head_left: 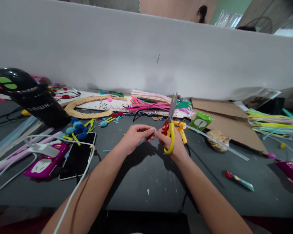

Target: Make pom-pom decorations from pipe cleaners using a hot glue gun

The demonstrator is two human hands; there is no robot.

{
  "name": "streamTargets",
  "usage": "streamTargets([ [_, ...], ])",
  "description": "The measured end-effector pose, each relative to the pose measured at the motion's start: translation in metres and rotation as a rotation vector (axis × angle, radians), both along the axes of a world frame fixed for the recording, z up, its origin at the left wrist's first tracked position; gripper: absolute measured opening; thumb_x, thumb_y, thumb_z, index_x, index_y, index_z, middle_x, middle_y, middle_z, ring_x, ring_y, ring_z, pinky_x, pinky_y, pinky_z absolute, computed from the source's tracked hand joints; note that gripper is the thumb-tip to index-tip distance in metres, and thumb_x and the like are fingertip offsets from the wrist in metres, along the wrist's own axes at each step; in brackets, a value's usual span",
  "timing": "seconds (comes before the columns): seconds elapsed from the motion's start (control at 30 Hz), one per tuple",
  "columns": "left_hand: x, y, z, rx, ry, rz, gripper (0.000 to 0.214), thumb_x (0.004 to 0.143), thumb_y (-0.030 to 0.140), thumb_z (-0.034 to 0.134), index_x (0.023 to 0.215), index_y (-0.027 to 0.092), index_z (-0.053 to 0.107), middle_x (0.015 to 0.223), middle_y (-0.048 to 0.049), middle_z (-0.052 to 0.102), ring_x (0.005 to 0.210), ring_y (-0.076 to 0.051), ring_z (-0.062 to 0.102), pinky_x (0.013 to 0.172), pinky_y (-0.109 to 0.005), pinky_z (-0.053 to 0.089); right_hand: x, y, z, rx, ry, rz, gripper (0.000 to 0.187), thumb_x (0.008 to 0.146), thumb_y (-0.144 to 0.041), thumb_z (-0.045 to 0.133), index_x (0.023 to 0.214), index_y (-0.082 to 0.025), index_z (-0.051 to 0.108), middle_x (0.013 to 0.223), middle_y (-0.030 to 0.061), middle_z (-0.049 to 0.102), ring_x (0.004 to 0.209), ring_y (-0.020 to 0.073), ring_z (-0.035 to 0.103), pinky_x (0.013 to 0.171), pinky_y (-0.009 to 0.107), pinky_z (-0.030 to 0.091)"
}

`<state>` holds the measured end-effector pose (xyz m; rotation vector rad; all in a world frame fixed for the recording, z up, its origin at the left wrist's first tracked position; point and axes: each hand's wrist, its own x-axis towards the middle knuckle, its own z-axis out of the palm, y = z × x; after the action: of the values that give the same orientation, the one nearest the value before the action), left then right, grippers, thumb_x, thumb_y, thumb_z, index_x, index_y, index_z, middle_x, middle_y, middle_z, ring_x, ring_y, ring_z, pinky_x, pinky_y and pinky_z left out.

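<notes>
My left fingers (148, 132) pinch a blue strip (142, 141); right fingers (162, 136), holding scissors (171, 116), meet their tips, apparently shaping it; next needs steadiness.

Head view, forward and down over hands (136, 137) (177, 143), seemingly near.

Black bottle (48, 112): pale capitals on its side read "DAWN". Green box (206, 118): white oval bearing a green mark like an exclamation point. Purple device (48, 162) at left: white patch, no legible wording.
</notes>
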<state>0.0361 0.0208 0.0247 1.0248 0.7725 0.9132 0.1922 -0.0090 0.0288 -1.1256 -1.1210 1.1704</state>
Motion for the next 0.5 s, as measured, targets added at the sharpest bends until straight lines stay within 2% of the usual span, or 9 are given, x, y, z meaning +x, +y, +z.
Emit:
streamTargets([
  [0.2, -0.0043, -0.0016, 0.0079, -0.066, -0.058, -0.122, 0.037, 0.067, 0.032, 0.082, 0.098, 0.012, 0.075, 0.091, -0.011, 0.072, 0.078, -0.014, 0.063, 0.076, -0.03, 0.049, 0.0035, 0.0005, 0.002, 0.014, 0.005, 0.003, 0.053, 0.06, -0.053, 0.08, 0.08, -0.022, 0.043, 0.063, -0.0039, 0.054, 0.049, 0.0096, 0.044, 0.045, 0.025, 0.032],
  [0.5, -0.0083, 0.0007, 0.0065, 0.024, 0.008, -0.117, 0.036, 0.067, 0.033, 0.081, 0.096, 0.012, 0.076, 0.082, -0.0096, 0.07, 0.071, -0.012, 0.057, 0.068, -0.028, 0.043, 0.0056, 0.0, 0.001, 0.004, -0.009, 0.065, 0.046, 0.063, -0.047, 0.08, 0.08, -0.022, 0.045, 0.062, -0.0054, 0.053, 0.048, 0.0094, 0.043, 0.044, 0.024, 0.034],
])
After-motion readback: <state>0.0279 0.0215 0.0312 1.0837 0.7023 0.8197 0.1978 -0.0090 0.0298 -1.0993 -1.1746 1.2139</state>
